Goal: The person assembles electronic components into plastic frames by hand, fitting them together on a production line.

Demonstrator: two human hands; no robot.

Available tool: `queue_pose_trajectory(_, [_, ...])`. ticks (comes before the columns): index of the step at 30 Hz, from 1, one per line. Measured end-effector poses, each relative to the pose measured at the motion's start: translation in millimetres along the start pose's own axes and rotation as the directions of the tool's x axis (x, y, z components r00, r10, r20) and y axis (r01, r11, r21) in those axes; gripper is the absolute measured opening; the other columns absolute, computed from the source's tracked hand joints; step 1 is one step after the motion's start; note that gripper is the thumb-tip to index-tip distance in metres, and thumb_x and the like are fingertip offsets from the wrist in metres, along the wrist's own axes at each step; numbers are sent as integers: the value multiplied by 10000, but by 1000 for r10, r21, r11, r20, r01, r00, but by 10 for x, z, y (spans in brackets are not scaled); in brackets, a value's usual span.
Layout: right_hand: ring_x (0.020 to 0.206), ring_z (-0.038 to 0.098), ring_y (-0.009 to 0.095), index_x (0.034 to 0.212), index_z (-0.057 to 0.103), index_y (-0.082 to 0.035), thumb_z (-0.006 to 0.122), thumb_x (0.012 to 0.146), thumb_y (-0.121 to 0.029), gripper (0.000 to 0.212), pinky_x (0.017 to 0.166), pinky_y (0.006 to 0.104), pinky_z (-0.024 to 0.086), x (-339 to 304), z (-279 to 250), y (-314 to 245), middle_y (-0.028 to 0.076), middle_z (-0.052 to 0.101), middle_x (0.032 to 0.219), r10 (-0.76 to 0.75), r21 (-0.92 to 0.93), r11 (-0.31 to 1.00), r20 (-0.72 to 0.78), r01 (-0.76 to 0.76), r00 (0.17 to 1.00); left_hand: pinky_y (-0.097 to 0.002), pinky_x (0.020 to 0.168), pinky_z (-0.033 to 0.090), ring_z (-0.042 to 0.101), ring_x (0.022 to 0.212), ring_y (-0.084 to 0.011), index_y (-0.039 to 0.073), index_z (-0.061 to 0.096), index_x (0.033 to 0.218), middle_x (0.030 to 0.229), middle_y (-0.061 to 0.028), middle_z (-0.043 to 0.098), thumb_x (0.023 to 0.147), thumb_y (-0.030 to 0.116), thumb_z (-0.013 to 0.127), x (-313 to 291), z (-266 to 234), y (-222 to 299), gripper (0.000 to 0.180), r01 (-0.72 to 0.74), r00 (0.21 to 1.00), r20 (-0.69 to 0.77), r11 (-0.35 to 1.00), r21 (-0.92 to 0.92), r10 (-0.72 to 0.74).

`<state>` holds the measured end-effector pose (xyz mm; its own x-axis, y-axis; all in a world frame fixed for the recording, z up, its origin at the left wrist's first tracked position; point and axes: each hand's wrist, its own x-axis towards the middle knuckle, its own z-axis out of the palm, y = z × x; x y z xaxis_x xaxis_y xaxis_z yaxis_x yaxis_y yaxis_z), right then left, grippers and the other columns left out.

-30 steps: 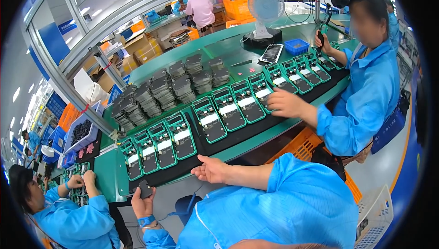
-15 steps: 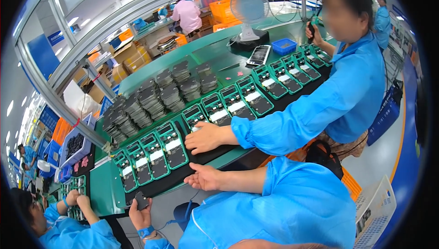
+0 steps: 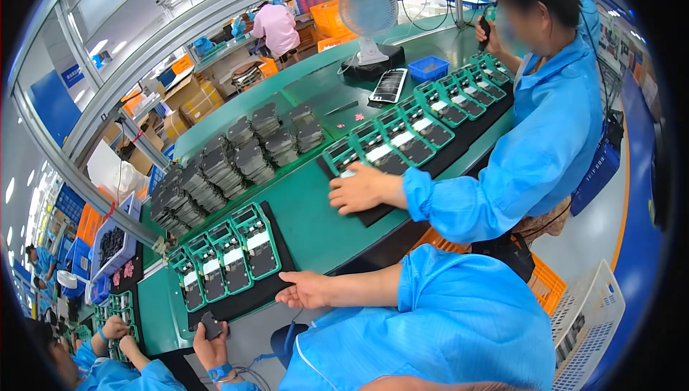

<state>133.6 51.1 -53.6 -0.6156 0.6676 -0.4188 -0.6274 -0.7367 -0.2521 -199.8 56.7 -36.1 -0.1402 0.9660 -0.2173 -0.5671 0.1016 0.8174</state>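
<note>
My left hand [image 3: 210, 350], with a blue strap at its wrist, holds a small dark flat plate [image 3: 212, 325] by its lower edge. My right hand [image 3: 305, 290] reaches out with its palm up and fingers stretched, holding nothing. Its fingertips are at the near right corner of a black mat [image 3: 278, 234]. Several green frames [image 3: 252, 240] stand side by side on that mat, each holding a dark phone-like part with a white patch.
Stacks of dark flat parts [image 3: 215, 165] stand behind the frames. At right, a co-worker's hand [image 3: 357, 188] rests on a second mat with green frames [image 3: 384, 150]. A fan [image 3: 368, 17], a blue tray [image 3: 428, 68] and another worker's hands [image 3: 118, 333] are around the table.
The second mat with its frames has shifted right with the co-worker's hand, leaving a gap between the rows. My right hand is a little further left; my left hand keeps the plate.
</note>
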Motion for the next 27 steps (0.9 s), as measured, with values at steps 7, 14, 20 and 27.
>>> queue_pose_trajectory(7, [720,646,224,1189,447,-23,527,939,-303,384,586,299,555,-243,-130,-185,195,646,950,-72,91,993,-31,74,997,-511,817,525,605,895,-356,-89,503,1086,1010,-199,584,933,170,510,-228,375,5,300,35,995,86,998,58,-40])
queue_pose_trajectory(14, [589,586,261,1112,428,-61,577,907,-264,324,483,312,531,-736,-657,-594,223,617,890,-257,76,956,-246,283,935,-456,881,498,561,1054,-427,-164,433,1192,1112,-305,535,955,185,436,-141,808,-539,422,306,876,371,950,66,-308])
queue_pose_trajectory(20, [531,573,210,1053,425,-96,537,925,-301,266,424,240,466,-122,-136,25,152,630,740,-485,7,840,-439,543,757,-445,941,471,554,1096,-381,-140,432,1221,1175,-264,529,974,149,389,528,106,249,382,533,604,600,825,187,-525])
queue_pose_trajectory(27, [708,596,223,982,448,-17,489,956,-220,209,574,304,512,-190,89,445,151,596,873,-804,-282,437,-547,854,231,-414,950,476,544,1121,-360,-107,418,1257,1182,-241,536,980,188,414,642,125,397,405,623,285,714,689,370,-640])
